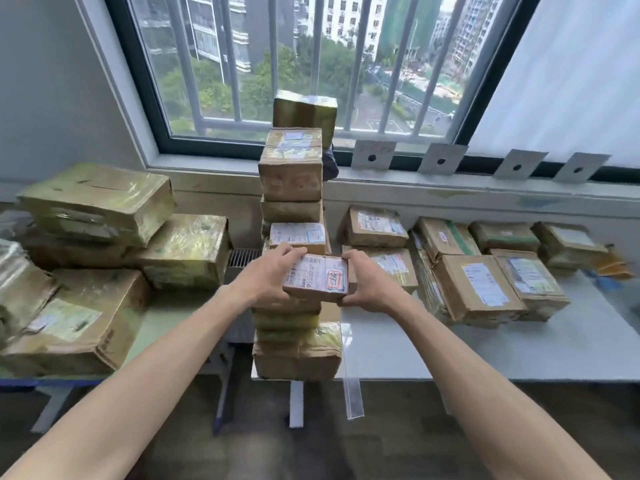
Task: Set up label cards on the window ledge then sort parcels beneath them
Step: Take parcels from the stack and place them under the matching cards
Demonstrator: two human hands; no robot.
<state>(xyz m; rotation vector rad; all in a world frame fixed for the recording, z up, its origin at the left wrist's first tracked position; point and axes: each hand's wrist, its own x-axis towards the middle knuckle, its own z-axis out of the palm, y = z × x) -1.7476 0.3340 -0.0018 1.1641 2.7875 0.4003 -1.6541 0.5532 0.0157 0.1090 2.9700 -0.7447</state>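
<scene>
- Brown cardboard parcel (317,277), white shipping label up, held in front of the tall stack (294,237). The left hand (268,277) grips its left end, fingers (289,251) curled over the far top edge. The right hand (369,284) grips the right end, thumb along the near side. It sits just beside the stack's middle tiers, possibly touching them; cannot tell.
- Risk one: the stack is a single column, many parcels high, with visibly offset tiers. A nudge from the held parcel or a wrist could probably tip it toward the window or onto the sorted parcels (478,268).
- Risk two: the stack base stands near the front edge of the white surface (450,355). A slide forward would likely send the lower boxes to the floor.
- Risk three: glossy tape wrap on the larger boxes (104,237) at left looks slippery; leaning piles there might shift if bumped.
- Far: four grey label cards (374,154) lean on the window ledge (450,188), propped loosely. A parcel set down hard beneath, or a toppling stack, could knock one flat and so confuse the sorting.
</scene>
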